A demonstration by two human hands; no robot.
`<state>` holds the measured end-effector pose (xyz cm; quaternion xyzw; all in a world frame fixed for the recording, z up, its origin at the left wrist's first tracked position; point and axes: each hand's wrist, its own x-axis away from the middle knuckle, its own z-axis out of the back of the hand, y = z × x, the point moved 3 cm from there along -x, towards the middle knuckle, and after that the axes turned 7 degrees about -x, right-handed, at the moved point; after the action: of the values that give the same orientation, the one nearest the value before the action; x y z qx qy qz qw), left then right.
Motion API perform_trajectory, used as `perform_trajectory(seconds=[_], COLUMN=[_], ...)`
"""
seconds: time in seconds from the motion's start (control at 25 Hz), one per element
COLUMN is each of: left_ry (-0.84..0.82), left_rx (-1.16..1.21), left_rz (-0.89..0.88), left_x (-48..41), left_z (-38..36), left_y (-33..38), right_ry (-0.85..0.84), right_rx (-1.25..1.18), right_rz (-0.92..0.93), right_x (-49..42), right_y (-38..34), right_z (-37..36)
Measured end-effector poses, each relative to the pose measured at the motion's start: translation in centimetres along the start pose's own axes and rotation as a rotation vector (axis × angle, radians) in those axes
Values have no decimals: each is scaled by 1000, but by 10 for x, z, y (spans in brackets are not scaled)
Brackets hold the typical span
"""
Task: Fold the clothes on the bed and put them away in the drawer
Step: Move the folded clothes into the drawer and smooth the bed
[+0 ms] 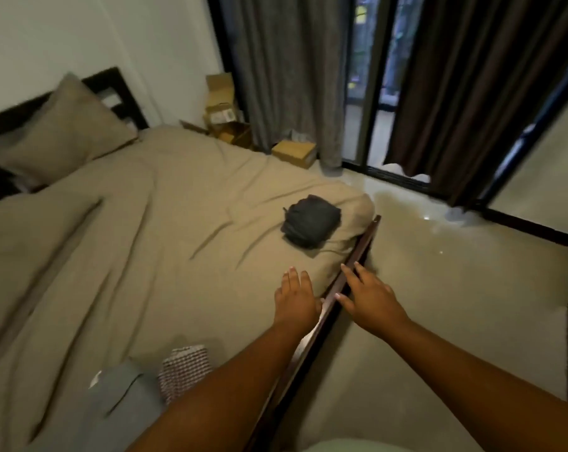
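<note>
A folded dark grey garment (310, 225) lies near the foot corner of the bed (145, 223), which has a tan sheet. My left hand (295, 296) reaches over the sheet just short of the garment, fingers straight, holding nothing. My right hand (370, 295) stretches out over the dark wooden bed frame (357, 256), fingers spread and empty. At the near edge of the bed lie a grey garment (123, 386) and a red-and-white patterned cloth (184, 367), partly hidden by my left forearm. No drawer is in view.
A tan pillow (57, 128) leans on the dark headboard at the far left. Cardboard boxes (227, 115) stand on the floor beyond the bed. Dark curtains (455, 93) hang over a sliding glass door. Pale shiny floor (439, 305) lies right of the bed.
</note>
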<state>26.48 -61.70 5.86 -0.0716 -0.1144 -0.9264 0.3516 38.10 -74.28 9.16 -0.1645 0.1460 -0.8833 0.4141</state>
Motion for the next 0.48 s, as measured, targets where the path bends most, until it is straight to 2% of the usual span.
perform_trajectory(seconds=[0.2,0.32,0.48], left_ry=[-111,-128,-166], left_rx=[51,127,265], left_rz=[281,407,599], left_x=[70,112,158], left_z=[-22,-44,-75], left_y=[-136,-189,-237], right_ry=[-239,-374,-571], right_rx=[54,80,64], right_rz=[235,333,367], right_x=[-5,4,20], right_y=[-126,-174,-219], right_z=[-88,-136,-187])
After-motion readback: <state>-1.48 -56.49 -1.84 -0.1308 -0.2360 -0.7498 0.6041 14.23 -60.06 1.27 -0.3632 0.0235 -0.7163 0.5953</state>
